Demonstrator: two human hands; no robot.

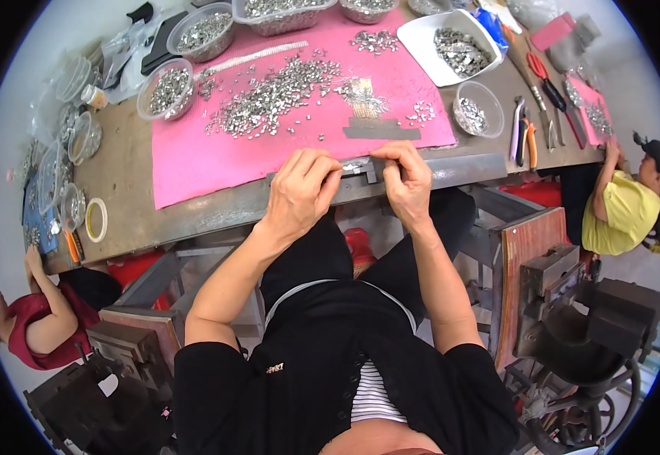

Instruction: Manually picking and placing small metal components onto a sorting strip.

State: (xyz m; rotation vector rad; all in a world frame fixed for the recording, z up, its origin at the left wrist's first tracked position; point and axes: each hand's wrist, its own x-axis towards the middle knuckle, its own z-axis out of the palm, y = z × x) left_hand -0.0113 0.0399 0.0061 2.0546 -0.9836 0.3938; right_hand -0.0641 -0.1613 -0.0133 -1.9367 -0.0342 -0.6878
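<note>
At the front edge of the bench, my left hand [300,186] is closed, its thumb and fingers pressed together beside a small metal fixture [358,168]. My right hand [408,182] pinches thumb to forefinger at the fixture's other side. Whatever is between the fingers of either hand is too small or too hidden to name. Just beyond the hands lies a dark grey strip [381,133] on a pink mat [186,163]. A wide heap of small shiny metal pieces [277,95] spreads over the mat, with a smaller cluster [421,112] to the right.
Clear plastic tubs of metal parts [169,89] line the mat's left and far sides. A white tray [421,34] and a round tub [478,110] stand right. Pliers [529,144] and red-handled tools [546,80] lie beyond. Co-workers sit at both sides, one in a yellow shirt [622,212].
</note>
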